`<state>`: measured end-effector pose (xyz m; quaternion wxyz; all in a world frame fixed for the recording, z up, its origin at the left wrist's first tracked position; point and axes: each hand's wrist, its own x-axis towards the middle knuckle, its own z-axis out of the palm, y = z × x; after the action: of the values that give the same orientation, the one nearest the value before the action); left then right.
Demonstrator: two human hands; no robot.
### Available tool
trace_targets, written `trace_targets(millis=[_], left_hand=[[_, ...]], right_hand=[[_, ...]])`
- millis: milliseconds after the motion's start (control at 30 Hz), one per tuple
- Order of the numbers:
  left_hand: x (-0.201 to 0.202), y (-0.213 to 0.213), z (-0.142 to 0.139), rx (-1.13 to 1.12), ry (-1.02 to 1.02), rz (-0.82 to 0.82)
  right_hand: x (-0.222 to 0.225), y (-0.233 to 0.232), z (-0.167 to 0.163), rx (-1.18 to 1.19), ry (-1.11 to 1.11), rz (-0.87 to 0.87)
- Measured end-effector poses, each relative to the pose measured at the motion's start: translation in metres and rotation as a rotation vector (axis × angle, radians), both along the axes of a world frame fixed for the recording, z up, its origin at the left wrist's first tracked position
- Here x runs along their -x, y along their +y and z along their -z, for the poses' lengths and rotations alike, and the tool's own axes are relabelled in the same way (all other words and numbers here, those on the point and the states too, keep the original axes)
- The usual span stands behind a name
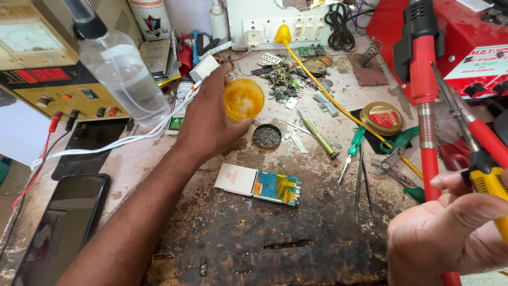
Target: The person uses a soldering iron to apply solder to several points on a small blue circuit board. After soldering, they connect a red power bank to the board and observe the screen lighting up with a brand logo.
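A scorched, rust-stained workbench (296, 249) spreads below both hands. Left of the left fingers stands a yellow power supply (47, 79) with a red readout, a clear spray bottle (124, 77) in front of it. The opened phone (258, 184), white and blue with yellow tape, lies just below those fingers. The left hand (209, 124) grips a round orange lid (243, 99). The right hand (450, 230) clasps a yellow-handled soldering iron (489, 177). Well above the right fingers sits a round gold tin (381, 117) with a red label.

The left hand (209, 119) holds a round yellow container (243, 99) above a scorched workbench (275, 233), just over a small open tin (266, 136). The right hand (450, 233) grips a yellow-handled soldering iron (489, 180). An opened phone board (258, 184) lies between them.
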<state>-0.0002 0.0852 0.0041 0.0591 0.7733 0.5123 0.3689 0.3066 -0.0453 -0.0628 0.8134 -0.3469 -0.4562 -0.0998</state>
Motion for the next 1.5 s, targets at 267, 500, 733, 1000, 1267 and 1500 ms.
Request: trace_targets(millis=[267, 500, 733, 1000, 1267, 1500], left_hand=[[0.006, -0.021, -0.001, -0.198, 0.048, 0.151], [0.012, -0.018, -0.001, 0.397, -0.229, -0.085], [0.017, -0.015, 0.012, 0.039, -0.089, 0.054], [-0.032, 0.029, -0.011, -0.175, 0.201, 0.178], [-0.088, 0.092, 0.002, -0.267, 0.749, 0.143], [-0.092, 0.101, 0.007, -0.162, 0.827, 0.185]], right_hand=[[-0.001, 0.001, -0.002, 0.019, -0.028, -0.04], [0.001, -0.002, -0.005, 0.037, -0.045, -0.042], [0.004, -0.003, -0.009, 0.059, -0.066, -0.035], [0.005, -0.003, -0.004, 0.062, -0.081, -0.042], [0.004, 0.003, -0.006, 0.038, -0.1, -0.055], [-0.023, 0.001, -0.008, 0.276, -0.018, -0.185]])
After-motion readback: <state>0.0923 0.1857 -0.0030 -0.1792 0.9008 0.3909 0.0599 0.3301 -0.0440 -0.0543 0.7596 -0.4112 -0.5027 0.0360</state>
